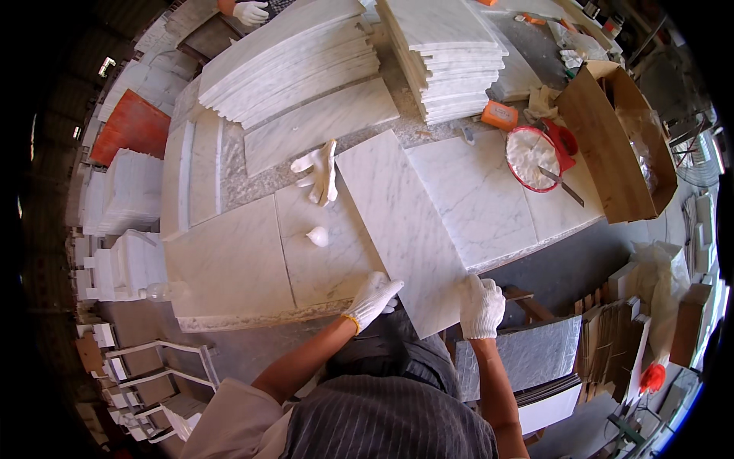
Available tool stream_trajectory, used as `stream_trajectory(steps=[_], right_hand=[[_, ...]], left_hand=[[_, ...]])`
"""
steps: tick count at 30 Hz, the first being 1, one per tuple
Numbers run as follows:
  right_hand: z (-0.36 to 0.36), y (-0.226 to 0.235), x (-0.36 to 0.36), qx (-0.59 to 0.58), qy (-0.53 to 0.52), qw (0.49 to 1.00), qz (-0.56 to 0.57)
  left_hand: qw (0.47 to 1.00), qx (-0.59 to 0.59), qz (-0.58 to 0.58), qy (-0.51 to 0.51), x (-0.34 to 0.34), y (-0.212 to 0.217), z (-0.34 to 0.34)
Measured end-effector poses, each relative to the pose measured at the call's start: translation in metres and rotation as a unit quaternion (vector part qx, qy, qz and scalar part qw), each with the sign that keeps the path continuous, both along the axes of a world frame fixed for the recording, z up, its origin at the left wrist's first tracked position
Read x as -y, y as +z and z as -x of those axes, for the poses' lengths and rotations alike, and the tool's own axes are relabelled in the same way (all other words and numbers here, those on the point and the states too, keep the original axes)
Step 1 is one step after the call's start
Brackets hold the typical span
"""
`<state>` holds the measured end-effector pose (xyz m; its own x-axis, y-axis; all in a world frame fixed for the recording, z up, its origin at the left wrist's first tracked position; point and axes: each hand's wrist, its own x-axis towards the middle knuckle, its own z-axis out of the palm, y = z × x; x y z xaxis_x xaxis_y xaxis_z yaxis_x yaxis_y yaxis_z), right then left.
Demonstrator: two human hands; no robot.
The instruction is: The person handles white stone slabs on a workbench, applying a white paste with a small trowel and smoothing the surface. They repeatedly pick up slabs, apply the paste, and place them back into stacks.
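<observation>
While both gloved hands hold its near end, the slab (401,229) lies flat on the table (229,268), a long white marble rectangle with faint grey veins, its near corner jutting past the table edge toward the person. It rests slantwise, overlapping other pale slabs laid side by side on the table.

Left hand (372,300) reaches in from the lower left, forearm bare, palm down on the slab's left near edge; its grip is closed on that edge, fingers curled over the marble. Right hand (481,306) comes up from below, wrist straight, fingers wrapped over the slab's near right corner, its grip clamped there too.

Just beyond the slab's far end lies a spare pair of gloves (321,172), and a small white lump (318,236) sits on the table to the left. Right of the slab stands a red bowl (533,158) of white paste with a knife (562,186) across it, beside an open cardboard box (612,145). Stacks of tiles (447,53) rise at the back.
</observation>
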<state>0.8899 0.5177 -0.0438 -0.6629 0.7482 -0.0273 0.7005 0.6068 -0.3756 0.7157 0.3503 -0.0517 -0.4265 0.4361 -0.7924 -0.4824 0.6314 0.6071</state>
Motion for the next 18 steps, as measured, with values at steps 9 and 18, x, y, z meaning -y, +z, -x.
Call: stream_trajectory(steps=[9, 18], right_hand=[[-0.005, 0.004, 0.011, -0.029, 0.007, 0.998, 0.053], [-0.001, 0.011, 0.002, -0.023, -0.010, 0.988, 0.154]], left_hand=[[0.999, -0.031, 0.019, 0.011, -0.003, -0.009, 0.000], [0.995, 0.033, -0.029, 0.087, -0.003, -0.007, -0.003]])
